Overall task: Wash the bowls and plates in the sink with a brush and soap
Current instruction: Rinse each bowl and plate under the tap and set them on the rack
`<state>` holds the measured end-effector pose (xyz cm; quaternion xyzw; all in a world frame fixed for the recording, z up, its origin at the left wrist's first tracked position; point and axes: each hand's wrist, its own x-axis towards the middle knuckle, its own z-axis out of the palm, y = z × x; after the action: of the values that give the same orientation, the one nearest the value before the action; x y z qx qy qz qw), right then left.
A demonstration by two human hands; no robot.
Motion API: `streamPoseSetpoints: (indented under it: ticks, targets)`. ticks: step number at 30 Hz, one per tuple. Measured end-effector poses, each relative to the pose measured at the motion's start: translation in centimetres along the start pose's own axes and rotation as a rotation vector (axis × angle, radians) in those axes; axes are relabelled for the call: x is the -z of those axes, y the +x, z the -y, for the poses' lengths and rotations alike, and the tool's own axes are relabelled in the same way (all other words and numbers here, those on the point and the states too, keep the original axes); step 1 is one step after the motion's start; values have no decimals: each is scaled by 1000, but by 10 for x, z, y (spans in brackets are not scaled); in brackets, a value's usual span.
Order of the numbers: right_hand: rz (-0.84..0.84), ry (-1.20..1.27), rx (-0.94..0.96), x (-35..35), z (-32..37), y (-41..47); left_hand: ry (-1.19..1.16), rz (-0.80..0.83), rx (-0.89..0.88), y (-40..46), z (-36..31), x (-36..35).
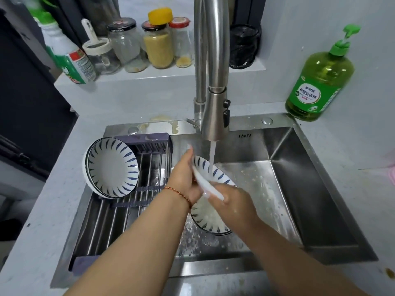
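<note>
Centre of frame: I hold a white ceramic bowl with blue leaf strokes round the rim tilted under the water stream from the brushed steel pull-down faucet. My left hand is behind the bowl's left side, fingers straight and pointing up, flat against it. My right hand grips the bowl's lower rim, fingers curled over the edge.

Just below, partly hidden by my right wrist, a second bowl of the same pattern lies in the basin of the stainless steel sink; soap suds and water drops spread over the basin floor.

Left of centre: a dark-framed metal-bar drying rack spans the sink's left part. Stacked matching bowls stand on edge at its upper left, leaning, insides facing right.

Upper right: green dish soap pump bottle on the grey counter at the sink's corner. Upper left: glass jars in a row on the ledge behind the faucet, beside them a green-and-white plastic bottle. No brush visible.
</note>
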<state>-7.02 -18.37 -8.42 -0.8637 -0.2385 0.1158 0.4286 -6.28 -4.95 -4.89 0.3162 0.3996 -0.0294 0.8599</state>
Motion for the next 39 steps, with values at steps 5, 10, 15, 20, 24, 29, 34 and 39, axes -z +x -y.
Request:
streamPoseSetpoints:
  ticks: [5,10,15,20,24,29,34,39]
  targets:
    - [201,-136,192,-3,5,3,-87,-31,-42,12,6,20]
    - [421,6,99,-9,9,27,-90,56,-141,7,12,32]
    - [453,-373,205,-9,6,52,-151,153,-164,-4,18,30]
    - [354,-655,176,-5,-2,60,-167,152,-306,-13,18,31]
    - [346,-738,65,2,-6,51,-154,89,-427,-19,15,34]
    - [393,-601,5,4,3,20,-146,27,-489,-21,8,39]
    - [341,-345,133,-5,22,-20,-55,-35,-523,-18,6,42]
    - [13,-276,302,-17,7,-25,49,-78,-506,-24,7,31]
